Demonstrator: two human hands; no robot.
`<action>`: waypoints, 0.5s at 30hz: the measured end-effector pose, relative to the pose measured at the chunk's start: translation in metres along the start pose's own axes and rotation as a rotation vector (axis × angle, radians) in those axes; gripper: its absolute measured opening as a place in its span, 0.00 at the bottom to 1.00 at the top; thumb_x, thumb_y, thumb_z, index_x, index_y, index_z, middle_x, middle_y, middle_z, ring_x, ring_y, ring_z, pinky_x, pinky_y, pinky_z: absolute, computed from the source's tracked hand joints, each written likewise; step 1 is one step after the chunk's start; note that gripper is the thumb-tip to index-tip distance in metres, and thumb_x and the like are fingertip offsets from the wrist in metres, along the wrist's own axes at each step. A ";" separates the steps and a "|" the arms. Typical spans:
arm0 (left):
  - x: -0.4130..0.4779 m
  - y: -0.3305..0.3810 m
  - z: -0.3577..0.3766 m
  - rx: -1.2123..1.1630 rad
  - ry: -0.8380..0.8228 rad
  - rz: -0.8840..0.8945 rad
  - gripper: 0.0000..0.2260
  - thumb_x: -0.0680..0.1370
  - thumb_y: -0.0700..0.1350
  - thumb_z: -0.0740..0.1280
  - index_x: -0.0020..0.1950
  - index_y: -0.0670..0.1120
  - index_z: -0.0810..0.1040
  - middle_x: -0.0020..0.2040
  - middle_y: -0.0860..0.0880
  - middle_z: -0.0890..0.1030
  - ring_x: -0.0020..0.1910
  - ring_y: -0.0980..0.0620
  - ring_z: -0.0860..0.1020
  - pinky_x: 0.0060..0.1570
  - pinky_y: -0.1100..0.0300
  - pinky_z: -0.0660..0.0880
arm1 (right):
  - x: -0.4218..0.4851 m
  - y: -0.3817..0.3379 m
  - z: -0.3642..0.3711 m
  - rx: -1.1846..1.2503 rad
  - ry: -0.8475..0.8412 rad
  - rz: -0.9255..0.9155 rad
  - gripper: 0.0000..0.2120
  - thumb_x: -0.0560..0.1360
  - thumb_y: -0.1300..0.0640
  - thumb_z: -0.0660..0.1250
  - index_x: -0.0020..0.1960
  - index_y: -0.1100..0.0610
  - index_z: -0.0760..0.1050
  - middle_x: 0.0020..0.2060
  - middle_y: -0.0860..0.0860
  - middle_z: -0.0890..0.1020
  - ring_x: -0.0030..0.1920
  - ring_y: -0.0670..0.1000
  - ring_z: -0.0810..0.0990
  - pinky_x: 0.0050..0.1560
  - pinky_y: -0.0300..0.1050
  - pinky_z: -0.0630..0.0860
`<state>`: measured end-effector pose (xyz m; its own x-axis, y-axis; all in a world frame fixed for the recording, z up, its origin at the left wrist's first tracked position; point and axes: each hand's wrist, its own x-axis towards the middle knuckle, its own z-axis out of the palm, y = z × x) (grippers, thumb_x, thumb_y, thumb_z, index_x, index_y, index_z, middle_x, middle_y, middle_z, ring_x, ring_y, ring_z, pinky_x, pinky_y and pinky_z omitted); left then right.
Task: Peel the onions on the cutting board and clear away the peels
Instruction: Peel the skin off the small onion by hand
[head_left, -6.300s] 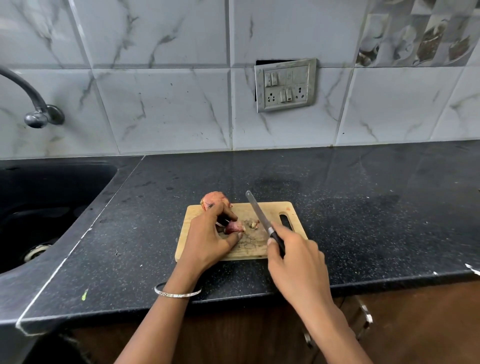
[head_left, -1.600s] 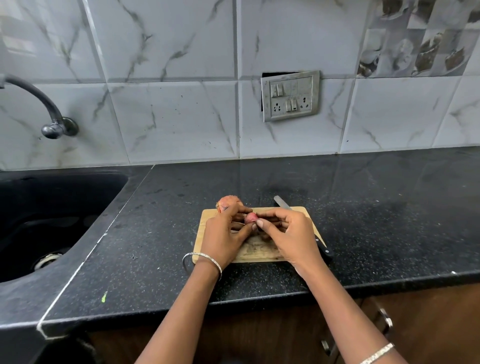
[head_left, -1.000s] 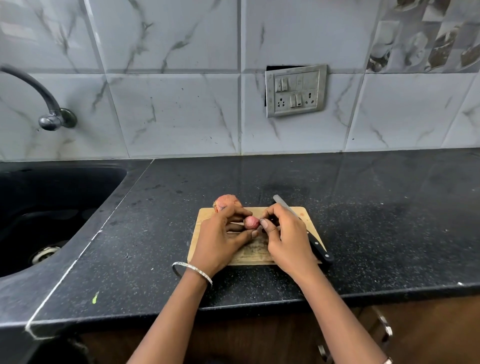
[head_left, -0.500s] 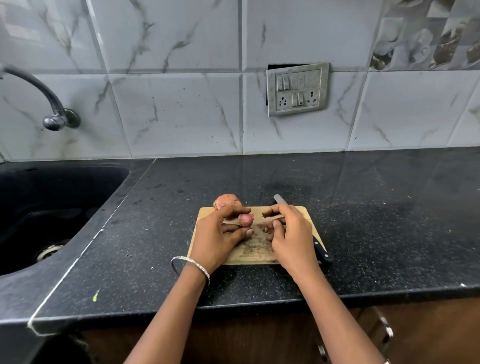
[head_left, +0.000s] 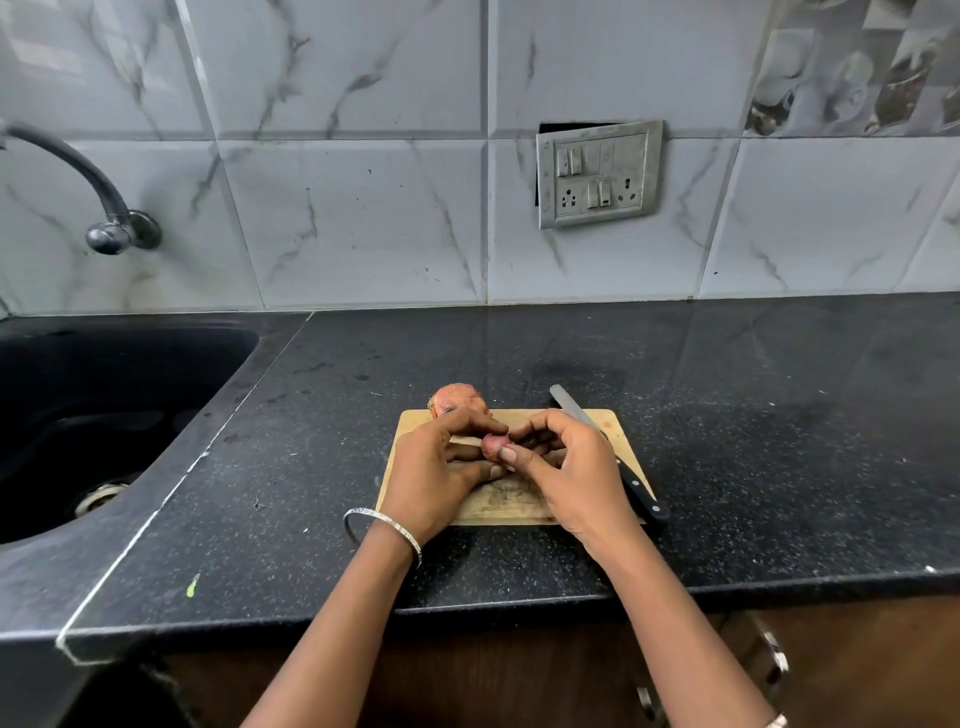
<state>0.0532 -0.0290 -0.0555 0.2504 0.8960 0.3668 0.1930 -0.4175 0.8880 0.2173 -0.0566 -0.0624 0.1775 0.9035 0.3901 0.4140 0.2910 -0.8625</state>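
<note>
- Left hand (head_left: 431, 473) wraps fingers and thumb round the small onion (head_left: 493, 447), holding it just above the middle of the cutting board (head_left: 615, 434) at frame centre. The right hand (head_left: 576, 478) pinches the onion's right side with thumb and fingertips, apparently on a flap of skin.
- The step looks like stripping dry skin. It would go best with a steady left grip, turning the bulb while the right hand pulls strips away and drops them on the board.
- A second onion (head_left: 457, 399), skin on, sits at the board's upper edge, just behind the left fingers.
- The knife (head_left: 639, 493) lies along the board's right side, partly under the right hand, with its handle past the lower-right corner. A lowered wrist could nudge it.
- The dark counter (head_left: 779, 441) offers open room to the right. The sink (head_left: 104, 415) lies at frame left, and the counter's front edge runs near below the board.
</note>
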 end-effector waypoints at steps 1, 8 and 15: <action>0.000 -0.001 0.000 0.000 0.002 -0.002 0.19 0.68 0.29 0.78 0.50 0.50 0.84 0.50 0.55 0.86 0.47 0.56 0.86 0.49 0.66 0.80 | 0.001 0.001 0.000 0.006 -0.008 0.009 0.09 0.70 0.52 0.79 0.46 0.50 0.82 0.41 0.44 0.84 0.42 0.42 0.81 0.45 0.41 0.78; 0.002 -0.003 0.001 0.021 0.013 0.012 0.19 0.67 0.29 0.78 0.47 0.52 0.83 0.47 0.59 0.86 0.46 0.58 0.85 0.48 0.68 0.79 | 0.004 0.005 -0.003 0.046 -0.064 0.036 0.08 0.71 0.54 0.79 0.46 0.51 0.81 0.42 0.46 0.85 0.43 0.45 0.82 0.49 0.44 0.79; 0.002 -0.004 0.001 0.085 0.022 0.016 0.19 0.67 0.32 0.80 0.45 0.55 0.83 0.46 0.58 0.86 0.46 0.58 0.85 0.51 0.65 0.80 | 0.014 0.005 -0.008 0.076 -0.181 0.071 0.04 0.71 0.59 0.78 0.43 0.56 0.83 0.39 0.49 0.84 0.43 0.48 0.82 0.47 0.45 0.77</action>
<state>0.0539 -0.0259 -0.0585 0.2330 0.8919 0.3876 0.2689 -0.4421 0.8557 0.2289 -0.0451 -0.0591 0.0379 0.9622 0.2696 0.3362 0.2418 -0.9102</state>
